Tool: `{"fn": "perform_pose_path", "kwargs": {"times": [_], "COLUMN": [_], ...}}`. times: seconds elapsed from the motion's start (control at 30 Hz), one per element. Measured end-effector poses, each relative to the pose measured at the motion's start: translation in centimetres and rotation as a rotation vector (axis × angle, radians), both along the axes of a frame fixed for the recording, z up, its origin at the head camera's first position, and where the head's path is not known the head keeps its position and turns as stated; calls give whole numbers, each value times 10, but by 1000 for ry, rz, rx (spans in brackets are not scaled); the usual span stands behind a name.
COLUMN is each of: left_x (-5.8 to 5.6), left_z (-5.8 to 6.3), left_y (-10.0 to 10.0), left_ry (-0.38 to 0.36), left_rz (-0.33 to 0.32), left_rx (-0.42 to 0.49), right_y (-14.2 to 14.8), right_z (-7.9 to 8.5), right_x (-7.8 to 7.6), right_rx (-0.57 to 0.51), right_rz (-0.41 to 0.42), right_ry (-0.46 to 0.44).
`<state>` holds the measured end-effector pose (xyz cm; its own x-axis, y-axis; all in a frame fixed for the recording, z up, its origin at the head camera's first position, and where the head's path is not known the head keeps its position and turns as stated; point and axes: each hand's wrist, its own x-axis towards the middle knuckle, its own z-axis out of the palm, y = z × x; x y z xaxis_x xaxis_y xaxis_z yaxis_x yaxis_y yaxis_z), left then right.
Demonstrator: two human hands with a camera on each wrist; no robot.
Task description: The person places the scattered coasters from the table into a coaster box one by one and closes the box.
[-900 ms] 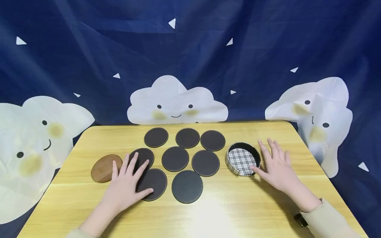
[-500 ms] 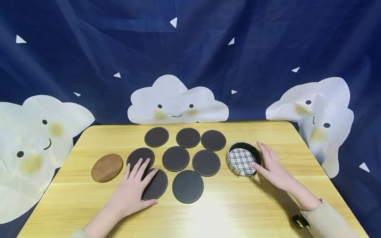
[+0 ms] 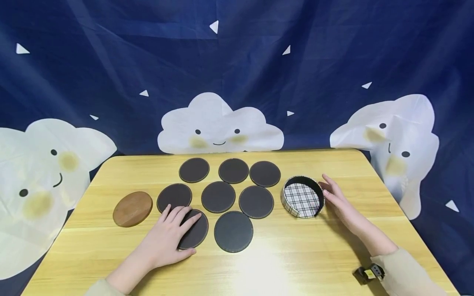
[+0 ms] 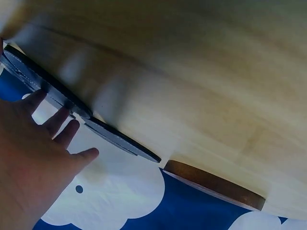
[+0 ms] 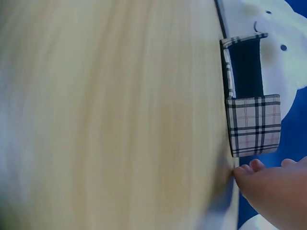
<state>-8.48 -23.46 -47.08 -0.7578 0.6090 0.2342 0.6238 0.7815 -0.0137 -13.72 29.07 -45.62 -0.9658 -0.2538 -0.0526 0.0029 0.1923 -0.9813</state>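
My left hand lies over the front-left black round coaster, fingers loosely extended across its left part and thumb by its near edge. In the left wrist view, the fingers of that hand overlap the coaster, seen nearly edge-on. On the right stands a low round plaid coaster holder with a dark inner wall and a notch in its side. Right beside it is my right hand, thumb close to the rim and fingers extended along the outside. The right wrist view shows the holder's plaid wall just beyond the fingertips.
Several more black coasters, among them a middle one and a front one, lie flat in loose rows on the wooden table. A brown wooden disc lies at the left. Behind hangs a blue cloud-print curtain.
My left hand has shifted right and nearer, off the coaster behind, with its fingers drawn closer together. My right thumb has moved from over the holder's inside to its outer side.
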Motion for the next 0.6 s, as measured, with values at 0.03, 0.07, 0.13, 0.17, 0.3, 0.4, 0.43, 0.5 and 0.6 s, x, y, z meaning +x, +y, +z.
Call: {"fn": "perform_pose_path", "kwargs": {"times": [0.03,0.07,0.13,0.17,0.3,0.4,0.43,0.5,0.6], "left_x": [0,0,-1,-2,-6,-9,-10,-12,-15], "left_z": [0,1,2,2,5,7,7,10,13], "left_y": [0,0,0,0,0,1,1,2,3], "left_ry": [-7,-15,-30,-35,-36,-42,-47,-60,-89], "left_rz": [-4,-6,-14,-19,-39,-54,-58,-67,-81], "left_rx": [0,-3,-10,-15,-51,-79,-87,-96,-97], "right_y": [1,2,5,6,10,11,12,13,15], "right_z": [-2,-5,-11,-13,-20,-22,-23,-25,-28], "right_x": [-1,-1,-3,-4,-6,-7,-7,-8,-10], "right_rx": [-54,-111,-208,-253,-386,-449,-464,-479,-457], "right_rz": [2,12,35,49,114,135,139,151,176], "right_ry": [-13,-19,-6,7,42,47,52,67,87]}}
